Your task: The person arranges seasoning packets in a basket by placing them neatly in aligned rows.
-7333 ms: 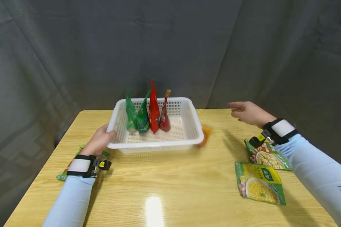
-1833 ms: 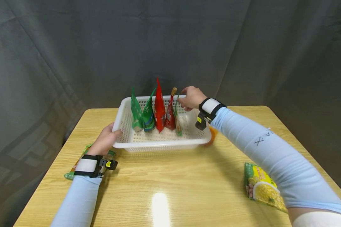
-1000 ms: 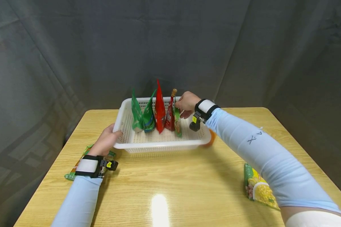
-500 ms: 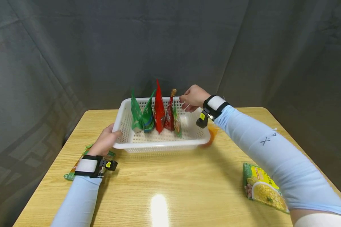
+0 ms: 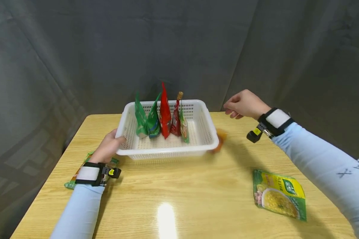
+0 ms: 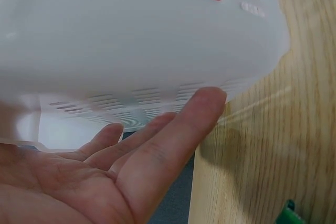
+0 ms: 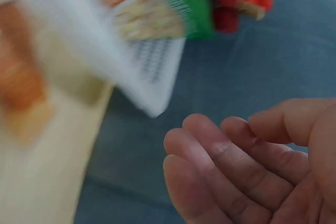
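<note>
1. White plastic makes up the basket (image 5: 210, 141), and it sits at the far middle of the wooden worktop (image 5: 179, 186).
2. Five packs stand up in a row inside the basket: two green pouches (image 5: 146, 119), one tall red pouch (image 5: 164, 114), one dark red pouch with a brown cap (image 5: 176, 118), and one thin green packet (image 5: 183, 124) at the right end of the row.
3. The right half of the basket has no packs in it, so there looks to be room for more.
4. The left hand (image 5: 107, 149) rests on the near left corner of the basket. Its fingers (image 6: 173, 140) are straight and lie under the rim, holding the basket steady.
5. The right hand (image 5: 243, 104) is up in the air, off to the right of the basket and well apart from it. Its fingers (image 7: 220, 161) are loosely bent and it holds nothing.
6. One yellow and green packet (image 5: 278, 196) lies flat on the worktop, near the front right.
7. Another green packet (image 5: 73, 179) lies under the left wrist, mostly hidden.
8. Something orange (image 5: 219, 141) sits just beside the right wall of the basket. It is too blurry to tell what it is.
9. I think the filling job is more than half done: five packs are in, and about two or three things are left out on the worktop.
</note>
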